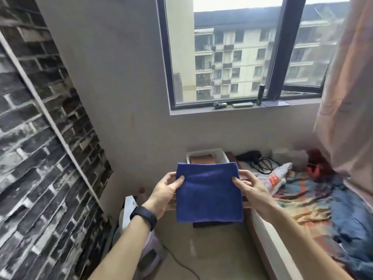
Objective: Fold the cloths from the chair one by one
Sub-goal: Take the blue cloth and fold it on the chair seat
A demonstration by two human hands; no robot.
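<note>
At frame centre, the left hand [164, 190] and right hand [251, 187] each pinch a side of the blue cloth [209, 191], already folded square and apparently ready to set down, with any remaining cloths out of view.

Plain blue cloth [209, 193], black wristband [143, 217], grey brick-patterned wall [40, 138], multicoloured bedcover [306, 201]

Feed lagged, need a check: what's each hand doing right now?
Left hand: pinches the blue cloth at its left edge.
Right hand: pinches its right edge.
</note>
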